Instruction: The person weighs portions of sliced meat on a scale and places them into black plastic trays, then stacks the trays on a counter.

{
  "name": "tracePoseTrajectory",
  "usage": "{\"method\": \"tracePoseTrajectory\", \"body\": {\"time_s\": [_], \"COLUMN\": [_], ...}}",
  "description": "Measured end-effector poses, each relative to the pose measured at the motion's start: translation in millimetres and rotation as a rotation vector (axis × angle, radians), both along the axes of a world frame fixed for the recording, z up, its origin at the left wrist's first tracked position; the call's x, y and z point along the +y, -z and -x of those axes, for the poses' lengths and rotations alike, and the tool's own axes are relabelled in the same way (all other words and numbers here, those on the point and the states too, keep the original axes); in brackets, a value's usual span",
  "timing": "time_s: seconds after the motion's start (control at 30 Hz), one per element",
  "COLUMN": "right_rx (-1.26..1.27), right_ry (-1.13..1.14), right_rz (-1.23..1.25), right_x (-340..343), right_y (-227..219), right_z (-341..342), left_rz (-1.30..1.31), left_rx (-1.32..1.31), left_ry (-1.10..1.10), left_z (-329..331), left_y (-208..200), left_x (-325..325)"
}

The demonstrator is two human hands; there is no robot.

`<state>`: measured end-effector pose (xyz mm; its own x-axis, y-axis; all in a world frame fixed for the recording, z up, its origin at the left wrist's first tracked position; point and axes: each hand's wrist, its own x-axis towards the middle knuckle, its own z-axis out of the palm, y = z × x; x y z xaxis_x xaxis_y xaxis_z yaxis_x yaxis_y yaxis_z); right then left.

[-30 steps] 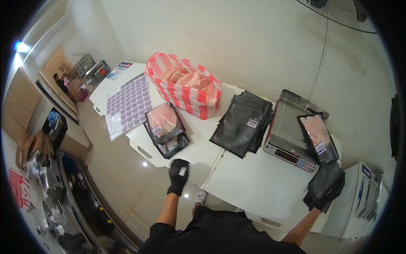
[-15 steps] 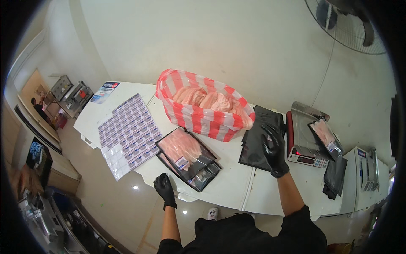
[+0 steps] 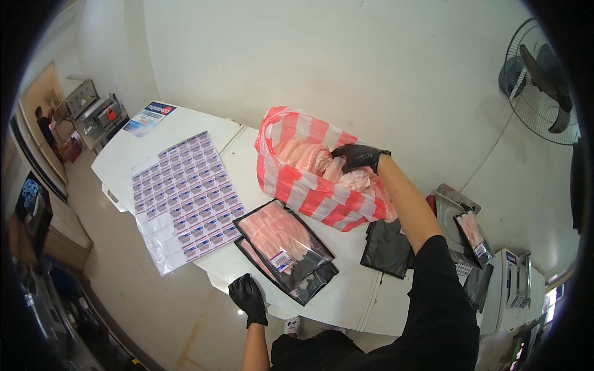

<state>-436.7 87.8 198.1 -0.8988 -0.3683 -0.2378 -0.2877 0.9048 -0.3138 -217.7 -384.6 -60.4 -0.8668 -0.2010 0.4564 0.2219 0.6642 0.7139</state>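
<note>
My right hand (image 3: 360, 157), in a black glove, reaches into a red-and-white striped plastic bag (image 3: 288, 190). Its curled fingers close on the pale pink sliced meat (image 3: 304, 154) there; the fingertips are partly hidden. By the table's front edge is my left hand (image 3: 249, 299), also gloved in black, curled into a fist with nothing visible in it. Just beyond that fist, black-backed clear packs of sliced meat (image 3: 277, 232) lie overlapping, the top one bearing a small label. Flat black packaging bags (image 3: 387, 250) rest right of the striped bag, partly under my right forearm.
A large sheet of labels (image 3: 192, 191) covers the table's left part, near a printed leaflet (image 3: 148, 117). On the right, a scale (image 3: 448, 216) carries another meat pack (image 3: 474, 236). A fan (image 3: 544, 80) hangs upper right. Another person (image 3: 46, 133) is far left.
My right hand has left the flat black bags and moved up and left into the striped bag, onto the meat. My left hand stays by the table edge, still curled. The view has shifted.
</note>
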Motion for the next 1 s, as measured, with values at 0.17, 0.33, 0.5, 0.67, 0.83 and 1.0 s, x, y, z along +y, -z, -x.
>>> {"method": "tracePoseTrajectory", "body": {"time_s": [0.17, 0.33, 0.5, 0.67, 0.83, 1.0], "right_rx": [0.113, 0.089, -0.044, 0.119, 0.350, 0.525], "right_ry": [-0.006, 0.013, 0.049, -0.078, -0.165, -0.031], "right_rz": [0.027, 0.308, 0.292, -0.023, 0.021, 0.254], "right_x": [6.7, 74.0, 9.5, -3.1, -17.5, -3.6], "right_y": [1.0, 34.2, -6.3, -9.2, -45.6, -121.9], "right_z": [-4.3, 0.4, -7.9, -10.6, -16.1, -50.9], "left_rz": [-0.014, -0.024, -0.043, -0.021, -0.026, -0.039], "left_rx": [-0.005, 0.010, 0.009, 0.017, 0.025, 0.024], "left_ry": [0.006, 0.026, -0.019, -0.002, -0.014, 0.002], "left_z": [-0.5, 2.5, 1.0, 0.5, -0.4, 0.1], "left_y": [-1.1, -6.2, -4.7, -5.6, -5.1, -3.9], "left_x": [-1.6, 5.5, 0.4, 1.8, 0.2, 2.3]}}
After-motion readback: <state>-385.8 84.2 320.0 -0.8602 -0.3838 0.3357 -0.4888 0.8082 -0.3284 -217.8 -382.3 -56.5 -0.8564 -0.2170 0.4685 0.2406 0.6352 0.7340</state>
